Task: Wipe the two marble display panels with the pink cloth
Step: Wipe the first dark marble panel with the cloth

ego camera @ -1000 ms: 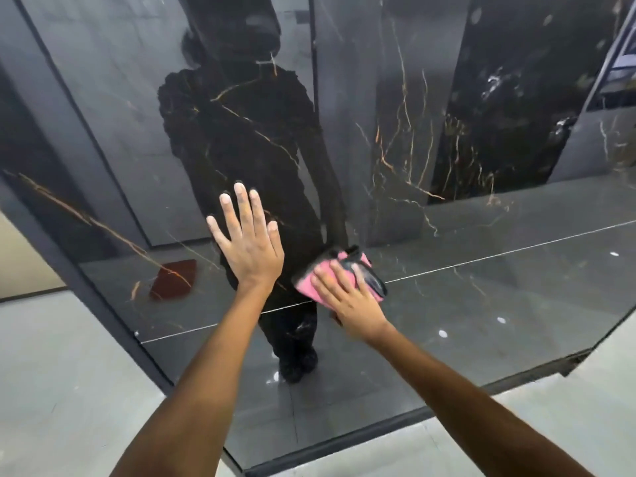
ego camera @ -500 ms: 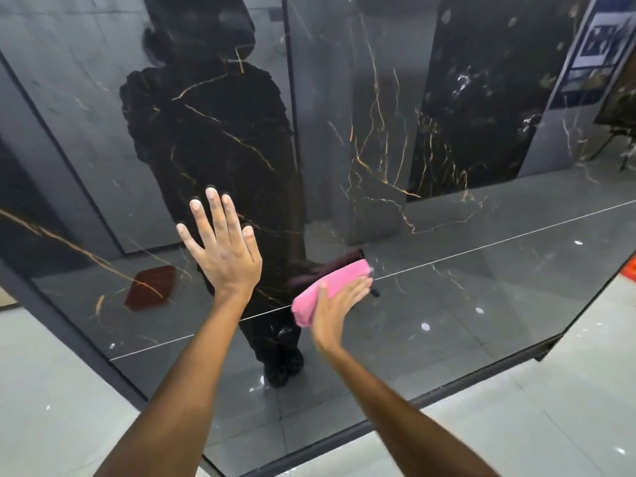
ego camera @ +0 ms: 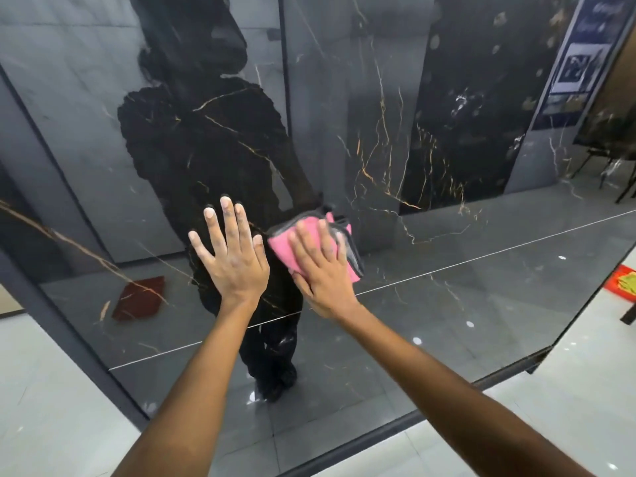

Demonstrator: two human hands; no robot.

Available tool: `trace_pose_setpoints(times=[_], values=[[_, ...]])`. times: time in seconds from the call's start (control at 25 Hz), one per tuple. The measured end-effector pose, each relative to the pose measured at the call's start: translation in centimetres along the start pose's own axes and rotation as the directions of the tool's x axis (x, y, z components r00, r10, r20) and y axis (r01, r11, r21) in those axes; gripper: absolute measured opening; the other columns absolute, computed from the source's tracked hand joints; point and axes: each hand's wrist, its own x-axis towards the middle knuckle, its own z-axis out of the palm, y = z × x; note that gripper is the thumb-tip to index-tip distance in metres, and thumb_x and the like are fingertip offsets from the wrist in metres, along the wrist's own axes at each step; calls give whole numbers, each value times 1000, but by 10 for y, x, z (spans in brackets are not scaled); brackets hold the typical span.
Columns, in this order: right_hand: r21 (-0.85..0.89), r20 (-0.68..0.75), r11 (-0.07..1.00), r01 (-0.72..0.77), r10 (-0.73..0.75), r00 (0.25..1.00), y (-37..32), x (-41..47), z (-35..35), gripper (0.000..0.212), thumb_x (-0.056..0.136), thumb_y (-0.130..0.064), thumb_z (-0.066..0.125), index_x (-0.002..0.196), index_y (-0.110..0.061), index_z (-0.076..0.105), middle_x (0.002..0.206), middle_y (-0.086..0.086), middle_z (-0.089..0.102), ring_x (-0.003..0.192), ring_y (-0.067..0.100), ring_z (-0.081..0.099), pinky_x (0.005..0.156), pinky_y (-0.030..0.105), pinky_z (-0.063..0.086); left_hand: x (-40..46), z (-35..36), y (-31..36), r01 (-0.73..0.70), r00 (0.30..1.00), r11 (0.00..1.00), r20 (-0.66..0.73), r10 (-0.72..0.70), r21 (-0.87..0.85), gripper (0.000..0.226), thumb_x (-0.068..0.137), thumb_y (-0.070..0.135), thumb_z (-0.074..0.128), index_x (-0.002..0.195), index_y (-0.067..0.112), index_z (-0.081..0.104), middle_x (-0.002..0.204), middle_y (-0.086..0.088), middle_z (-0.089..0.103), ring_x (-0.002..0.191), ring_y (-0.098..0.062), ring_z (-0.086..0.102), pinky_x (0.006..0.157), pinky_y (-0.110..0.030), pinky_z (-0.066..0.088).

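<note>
A glossy black marble panel (ego camera: 464, 297) with gold veins fills the view and mirrors the room and a person. My left hand (ego camera: 234, 256) lies flat on the panel with fingers spread and straight. Just to its right, my right hand (ego camera: 321, 270) presses the folded pink cloth (ego camera: 285, 246) with a grey edge flat against the marble, fingers extended over it. Only one panel is plainly told apart; a thin vertical seam (ego camera: 284, 98) shows in the upper middle.
The panel's dark frame (ego camera: 378, 432) runs along its lower edge above a pale tiled floor (ego camera: 550, 425). A red and yellow object (ego camera: 624, 282) lies on the floor at the far right edge. A dark red square (ego camera: 139, 297) shows as a reflection at the left.
My right hand has turned from edge-on to flat over the cloth and slid closer to my left hand. My left hand stays pressed on the panel. The view shifted slightly.
</note>
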Motion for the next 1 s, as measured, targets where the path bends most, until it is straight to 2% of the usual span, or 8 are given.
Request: trace_pose_setpoints(times=[0.08, 0.16, 0.28, 0.48, 0.6, 0.84, 0.92, 1.0], values=[[-145, -107, 981, 130, -146, 983, 46, 18, -25, 76, 88, -35, 45, 155, -32, 9, 162, -12, -7, 150, 20, -3, 116, 48, 9, -2, 2, -1, -5, 1000, 1000, 2, 5, -1, 59, 107, 29, 22, 156, 11, -5, 162, -1, -16, 149, -25, -14, 118, -52, -6], [-5, -304, 958, -287, 272, 913, 98, 53, -71, 78, 85, -34, 51, 154, -32, 15, 163, -4, -1, 149, 28, 2, 112, 48, 13, -4, 2, -1, 12, 1000, 1000, 1, -12, 1, 57, 107, 29, 19, 156, 11, -5, 162, -2, -17, 149, -25, -15, 118, -52, -7], [397, -281, 598, -696, 801, 528, 127, 93, -115, 75, 86, -39, 46, 155, -28, 17, 164, 0, 3, 149, 32, -1, 116, 51, 9, 0, 0, 0, 16, 1000, 1000, 10, -16, 12, 57, 107, 29, 17, 156, 11, -5, 162, -3, -17, 149, -26, -14, 118, -53, -6], [-179, -118, 983, 40, -61, 991, 49, 31, -36, 75, 88, -39, 45, 155, -24, 14, 163, 1, 1, 149, 37, -2, 118, 56, -2, 14, -16, 13, 85, 996, 994, 43, -83, -69, 57, 101, 24, 33, 155, 16, 16, 163, 0, 8, 150, -22, 5, 118, -49, -1], [-390, -158, 897, 208, -287, 945, 91, 66, -66, 75, 89, -38, 45, 155, -20, 14, 159, 6, 24, 150, 29, 0, 119, 52, 3, 73, -34, 32, 62, 998, 983, -8, -65, -173, 56, 97, 21, 40, 151, 14, 26, 158, -6, 22, 147, -22, 16, 118, -42, 2], [197, -489, 814, -547, 565, 665, 163, 220, -205, 74, 88, -35, 40, 153, -4, 20, 161, 16, 15, 149, 34, 8, 121, 45, 7, 209, -47, 54, 113, 991, 994, -71, -113, -9, 57, 102, 25, 26, 156, 14, 11, 164, -4, 10, 151, -27, 5, 120, -44, 2], [47, -502, 932, -360, 333, 798, 131, 209, -178, 78, 82, -25, 50, 152, -4, 23, 160, 17, 14, 149, 33, 8, 122, 44, 2, 206, -41, 51, 104, 992, 993, -75, -99, 64, 57, 104, 28, 23, 156, 13, 7, 164, -5, 8, 151, -29, 4, 121, -47, 4], [-229, -283, 944, 236, -297, 912, 107, 158, -128, 81, 78, -24, 56, 151, -5, 25, 157, 14, 17, 150, 28, 3, 122, 46, 1, 202, -38, 48, 84, 995, 993, -61, -80, 79, 57, 104, 28, 24, 156, 12, 7, 164, -5, 8, 151, -29, 5, 121, -47, 4]])
